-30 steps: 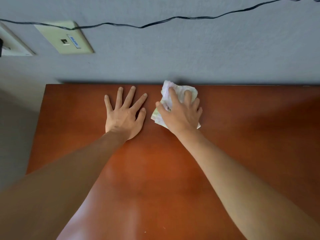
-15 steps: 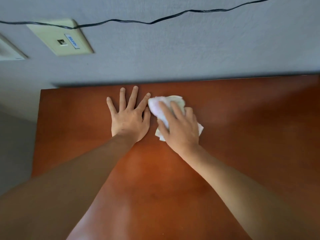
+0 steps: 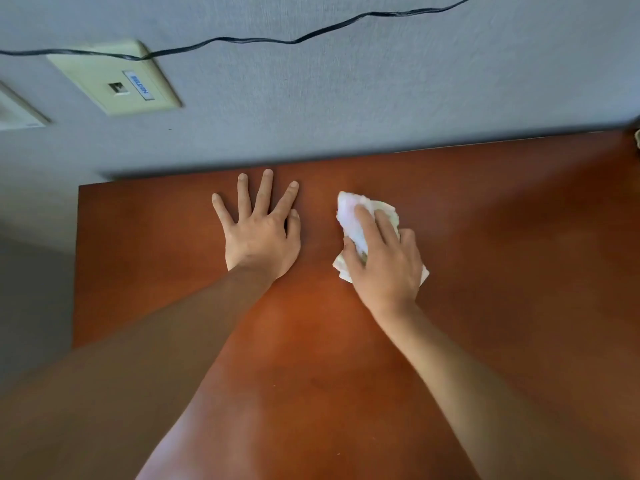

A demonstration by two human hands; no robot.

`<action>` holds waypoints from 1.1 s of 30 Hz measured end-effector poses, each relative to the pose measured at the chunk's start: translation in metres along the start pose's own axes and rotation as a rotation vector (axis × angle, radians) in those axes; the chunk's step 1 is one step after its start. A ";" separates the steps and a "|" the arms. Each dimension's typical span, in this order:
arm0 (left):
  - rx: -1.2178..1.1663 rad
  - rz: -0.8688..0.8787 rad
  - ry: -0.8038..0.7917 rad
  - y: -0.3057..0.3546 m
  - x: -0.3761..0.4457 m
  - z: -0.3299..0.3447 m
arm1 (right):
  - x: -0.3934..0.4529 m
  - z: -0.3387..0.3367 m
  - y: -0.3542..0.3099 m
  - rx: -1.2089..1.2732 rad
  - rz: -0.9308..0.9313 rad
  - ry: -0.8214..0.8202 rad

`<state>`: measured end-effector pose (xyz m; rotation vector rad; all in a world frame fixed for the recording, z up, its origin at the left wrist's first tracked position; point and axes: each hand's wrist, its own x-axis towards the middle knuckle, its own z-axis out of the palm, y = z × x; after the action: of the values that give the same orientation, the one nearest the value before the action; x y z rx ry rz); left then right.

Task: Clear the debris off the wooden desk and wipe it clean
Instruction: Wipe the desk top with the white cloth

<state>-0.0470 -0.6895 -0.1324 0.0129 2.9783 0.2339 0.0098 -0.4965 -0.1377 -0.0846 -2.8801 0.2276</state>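
Note:
The reddish-brown wooden desk (image 3: 502, 271) fills the lower part of the view. My left hand (image 3: 258, 233) lies flat on it with the fingers spread, near the far edge. To its right my right hand (image 3: 384, 265) presses a crumpled white cloth (image 3: 351, 216) against the desk, fingers laid over it and the thumb curled at its near-left side. Most of the cloth is hidden under the hand. Tiny pale specks (image 3: 338, 454) dot the near part of the desk.
A grey wall (image 3: 346, 98) rises right behind the desk. A cream wall socket plate (image 3: 114, 77) sits at the upper left, and a black cable (image 3: 277, 39) runs across the wall. The desk's left edge (image 3: 77, 265) drops off. A small pale object (image 3: 636, 138) peeks in at the far right.
My right hand slid the cloth toward my left hand, then back to the right, leaving a gap between the hands. My left hand has stayed flat in place.

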 end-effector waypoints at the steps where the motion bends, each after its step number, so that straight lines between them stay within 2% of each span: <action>1: -0.001 -0.001 0.000 0.000 0.000 0.000 | -0.006 0.001 -0.011 0.011 0.048 0.001; 2: 0.002 0.000 -0.002 0.000 0.000 0.000 | -0.014 0.000 -0.020 0.022 -0.022 -0.011; 4: 0.014 0.004 -0.017 -0.001 0.000 -0.001 | -0.027 -0.005 -0.023 0.063 -0.321 -0.042; 5: 0.015 0.003 -0.021 -0.001 0.000 -0.001 | -0.029 -0.008 -0.016 0.075 -0.410 -0.050; 6: 0.011 0.000 -0.020 -0.001 0.000 -0.001 | -0.029 -0.010 -0.007 0.072 -0.404 -0.056; 9: -0.008 -0.002 -0.004 -0.001 0.000 -0.001 | -0.036 -0.007 0.002 -0.019 -0.049 -0.006; 10: -0.012 -0.001 0.000 0.000 0.000 -0.002 | -0.040 -0.005 0.000 -0.053 -0.007 0.007; 13: -0.006 0.003 -0.003 0.001 0.000 0.000 | -0.040 -0.003 -0.002 -0.053 -0.050 -0.027; 16: -0.019 0.017 0.006 -0.001 -0.002 0.000 | -0.038 -0.007 -0.004 -0.051 0.027 -0.073; 21: 0.001 0.177 0.052 0.001 -0.035 0.001 | -0.037 -0.009 -0.004 -0.025 0.037 -0.104; 26: 0.056 0.069 -0.014 -0.013 -0.118 0.019 | -0.038 -0.008 -0.004 -0.026 0.035 -0.045; 33: 0.053 0.054 -0.010 -0.015 -0.119 0.022 | -0.037 -0.002 -0.003 -0.026 0.031 0.008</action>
<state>0.0740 -0.7032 -0.1382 0.1005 2.9758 0.1607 0.0456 -0.5017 -0.1439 -0.1348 -2.8757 0.1946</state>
